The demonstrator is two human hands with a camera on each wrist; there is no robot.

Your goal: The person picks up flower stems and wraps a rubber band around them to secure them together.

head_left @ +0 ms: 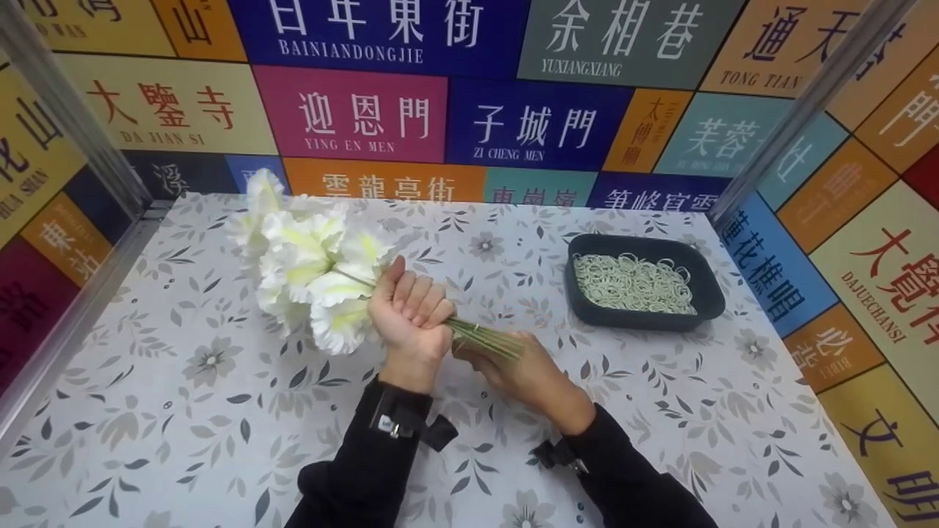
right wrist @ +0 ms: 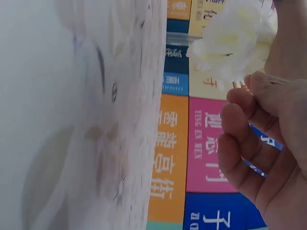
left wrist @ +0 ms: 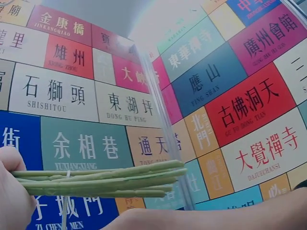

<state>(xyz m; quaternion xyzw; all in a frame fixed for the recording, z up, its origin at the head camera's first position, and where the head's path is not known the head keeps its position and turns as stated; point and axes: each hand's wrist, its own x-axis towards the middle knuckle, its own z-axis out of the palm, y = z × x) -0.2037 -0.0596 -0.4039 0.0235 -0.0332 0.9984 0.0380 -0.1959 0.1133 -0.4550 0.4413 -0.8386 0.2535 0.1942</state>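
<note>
A bunch of artificial-looking white flowers (head_left: 308, 257) with yellow-green centres leans to the left in the head view. My left hand (head_left: 411, 308) grips its green stems (left wrist: 110, 179), fingers curled round them just below the blooms. The bare stem ends point right. Around the stems runs a thin pale rubber band (left wrist: 67, 179), with a stretched strand leading down from it. Beneath the stem ends, my right hand (head_left: 532, 374) pinches the band between thumb and index finger; its other fingers (right wrist: 232, 153) are loosely curled in the right wrist view.
A dark rectangular tub (head_left: 645, 319) holding many pale rubber bands stands at the right of the table. The tabletop (head_left: 220, 425) has a leaf-and-flower print. Colourful panels (head_left: 352, 114) with lettering enclose the back and sides, with metal posts at the corners.
</note>
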